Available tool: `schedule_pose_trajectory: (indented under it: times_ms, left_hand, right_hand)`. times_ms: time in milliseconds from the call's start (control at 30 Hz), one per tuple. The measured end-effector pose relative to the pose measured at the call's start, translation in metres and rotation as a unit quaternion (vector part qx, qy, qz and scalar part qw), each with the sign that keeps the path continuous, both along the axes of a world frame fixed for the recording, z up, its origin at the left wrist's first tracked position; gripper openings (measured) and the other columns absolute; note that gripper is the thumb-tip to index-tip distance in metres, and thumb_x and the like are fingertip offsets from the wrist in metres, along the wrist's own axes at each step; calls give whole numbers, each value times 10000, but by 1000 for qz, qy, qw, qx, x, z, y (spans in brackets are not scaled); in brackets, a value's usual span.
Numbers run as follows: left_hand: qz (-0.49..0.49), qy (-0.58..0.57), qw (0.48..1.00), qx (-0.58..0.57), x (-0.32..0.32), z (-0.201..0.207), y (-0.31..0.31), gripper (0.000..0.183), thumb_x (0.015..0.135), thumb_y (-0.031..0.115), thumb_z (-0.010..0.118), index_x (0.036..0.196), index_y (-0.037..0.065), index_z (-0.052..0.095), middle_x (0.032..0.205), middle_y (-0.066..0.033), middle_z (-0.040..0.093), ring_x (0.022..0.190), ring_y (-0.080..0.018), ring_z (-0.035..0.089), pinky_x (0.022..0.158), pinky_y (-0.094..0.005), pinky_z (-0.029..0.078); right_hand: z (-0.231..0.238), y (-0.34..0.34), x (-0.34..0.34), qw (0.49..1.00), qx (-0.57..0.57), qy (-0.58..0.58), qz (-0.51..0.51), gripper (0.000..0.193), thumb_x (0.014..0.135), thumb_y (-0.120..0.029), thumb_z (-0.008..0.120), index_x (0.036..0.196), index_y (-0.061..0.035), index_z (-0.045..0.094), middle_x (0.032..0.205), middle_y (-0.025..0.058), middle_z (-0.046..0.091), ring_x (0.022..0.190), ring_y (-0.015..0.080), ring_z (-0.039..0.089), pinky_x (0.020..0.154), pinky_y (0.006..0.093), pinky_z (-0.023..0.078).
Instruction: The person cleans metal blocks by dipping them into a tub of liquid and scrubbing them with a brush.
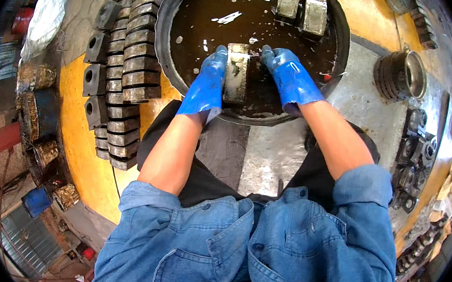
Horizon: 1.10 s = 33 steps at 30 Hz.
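Both my hands wear blue rubber gloves and reach over a round black tub (162, 42) of dark brown liquid. A rectangular metal block (236, 75), wet and grey, stands at the near side of the tub between my hands. My left hand (210, 74) is closed against the block's left side, its thumb near the upper edge. My right hand (284, 70) is curled just right of the block; something dark by its fingertips is too unclear to name. Two similar metal blocks, a left one (288, 3) and a right one (314, 13), sit at the tub's far right.
Left of the tub, rows of metal blocks (142, 51) stand on the yellow and grey floor, beside several dark blocks with holes (98, 47). A ribbed metal cylinder (398, 76) stands at the right, with dark machined parts (412, 159) nearer. A white sack (44, 17) lies far left.
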State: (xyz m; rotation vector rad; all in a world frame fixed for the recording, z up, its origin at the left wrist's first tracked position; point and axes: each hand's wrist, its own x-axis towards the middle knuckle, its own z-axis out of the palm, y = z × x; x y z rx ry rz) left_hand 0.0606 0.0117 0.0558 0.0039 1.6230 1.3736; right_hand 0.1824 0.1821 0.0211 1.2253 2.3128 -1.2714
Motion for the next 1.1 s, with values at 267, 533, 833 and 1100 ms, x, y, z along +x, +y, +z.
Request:
schedule_pose_trajectory:
  times_ms: [267,533,833,1100]
  left_hand:
    - [-21,1,999,47,13,4,14,513,1121,476,460,1254,43,702,1117,-85,735,965,-196,682,895,-348,553]
    - [-45,1,997,63,24,16,16,497,1121,460,470,1275,41,690,1135,-84,730,981,-191,681,902,-345,554]
    - [-49,-3,996,76,27,19,20,481,1121,441,482,1298,38,676,1155,-82,724,1000,-186,680,911,-341,554]
    - [-52,-3,995,85,32,23,19,469,1121,425,493,1319,36,663,1174,-80,718,1016,-182,679,918,-339,555]
  right_hand:
    - [12,-54,39,954,-241,169,-58,688,1097,-563,424,1256,57,675,1224,248,719,1136,339,671,1024,430,487]
    - [-4,-11,14,998,-14,67,-2,577,1095,-498,417,1233,-28,722,1201,296,709,1159,482,658,989,504,531]
    - [-2,11,-9,976,180,-107,60,352,982,-322,579,1214,-133,764,1244,188,743,1162,365,719,977,514,571]
    - [-40,17,3,944,255,-165,129,275,988,-232,586,1152,-194,804,1194,99,786,1132,307,751,950,541,548]
